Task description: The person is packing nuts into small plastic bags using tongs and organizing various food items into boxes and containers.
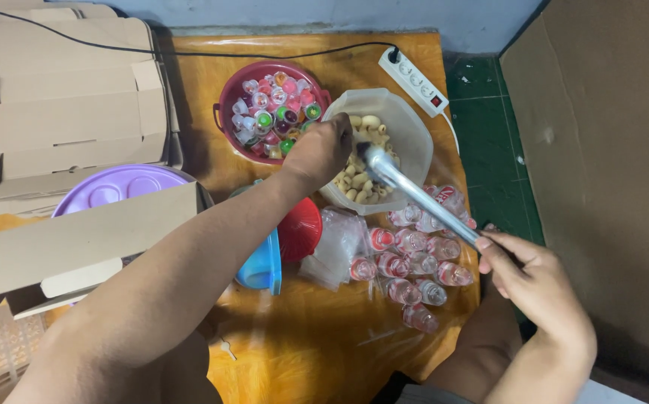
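Observation:
My left hand reaches across the orange table and grips the near rim of a translucent white bowl holding several pale, peanut-shaped snacks. My right hand holds the handle end of metal tongs, whose tips sit over the snacks in the bowl. Beside the bowl stands a maroon bowl full of small coloured jelly cups.
Several small filled clear packets lie in rows right of centre, next to a stack of empty plastic bags. A red lid, a blue container, a purple lid, cardboard boxes and a white power strip surround them.

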